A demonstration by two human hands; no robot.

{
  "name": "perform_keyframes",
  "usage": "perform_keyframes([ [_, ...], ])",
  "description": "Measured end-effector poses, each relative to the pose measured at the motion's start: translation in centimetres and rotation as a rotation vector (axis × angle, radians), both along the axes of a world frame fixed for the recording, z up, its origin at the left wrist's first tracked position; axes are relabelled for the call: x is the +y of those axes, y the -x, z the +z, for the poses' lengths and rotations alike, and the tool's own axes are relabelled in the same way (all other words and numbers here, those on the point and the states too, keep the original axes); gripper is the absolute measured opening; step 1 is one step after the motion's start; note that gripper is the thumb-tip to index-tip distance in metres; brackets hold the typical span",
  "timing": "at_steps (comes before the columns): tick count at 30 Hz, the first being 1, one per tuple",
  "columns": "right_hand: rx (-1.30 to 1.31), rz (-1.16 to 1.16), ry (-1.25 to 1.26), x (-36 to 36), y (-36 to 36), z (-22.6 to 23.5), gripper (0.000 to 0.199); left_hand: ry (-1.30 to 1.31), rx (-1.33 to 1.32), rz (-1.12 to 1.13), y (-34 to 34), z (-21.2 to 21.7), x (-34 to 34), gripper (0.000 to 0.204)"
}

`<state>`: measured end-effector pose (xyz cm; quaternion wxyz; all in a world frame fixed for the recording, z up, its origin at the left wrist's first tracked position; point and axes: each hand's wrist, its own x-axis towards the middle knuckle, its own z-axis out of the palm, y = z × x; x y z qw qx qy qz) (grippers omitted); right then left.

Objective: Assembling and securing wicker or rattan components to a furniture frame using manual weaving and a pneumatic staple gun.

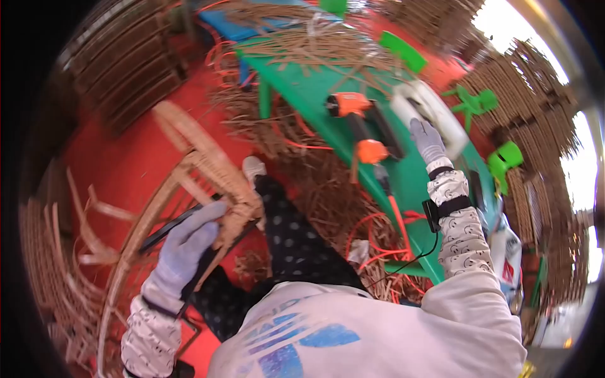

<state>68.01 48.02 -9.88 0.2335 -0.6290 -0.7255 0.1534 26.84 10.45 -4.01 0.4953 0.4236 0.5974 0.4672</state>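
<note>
My left hand [187,246], in a pale grey glove, is closed on a curved tan wooden frame [217,173]. Slats and a long curved rail show on the frame, which stands tilted at my left beside my leg. A dark strip runs under that hand. My right hand [428,140], gloved alike, reaches to the near edge of a white plastic container [444,120] on the green table [309,94]. Its fingers look stretched out, and their tips lie by the container's opening. Just left of it an orange and black nail gun [359,126] lies on the table, with a hose attached.
Thin wooden strips [315,44] heap on the table's far end, and offcuts [321,195] litter the red floor [145,148]. Orange hoses [378,233] loop under the table. Stacked slatted pieces [535,120] line the right, with more stacks [123,69] at far left.
</note>
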Motion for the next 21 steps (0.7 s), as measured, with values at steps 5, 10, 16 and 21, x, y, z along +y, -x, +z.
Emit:
perform_keyframes([
  [5, -0.275, -0.358, 0.183, -8.2, -12.9, 1.8, 0.053, -0.103, 0.014, 0.010, 0.0, -0.6, 0.1, 0.030],
  [10, -0.602, -0.219, 0.173, -11.9, -12.7, 0.0, 0.067, -0.085, -0.040, 0.026, 0.1, -0.6, 0.1, 0.030],
  [16, -0.391, -0.132, 0.337, -8.6, -14.1, -0.4, 0.051, -0.078, 0.023, 0.049, -0.1, -0.5, -0.1, 0.032],
  [21, -0.568, -0.301, 0.235, -7.8, -14.8, -2.3, 0.038, -0.039, -0.169, 0.059, 0.0, -0.7, -0.1, 0.034],
])
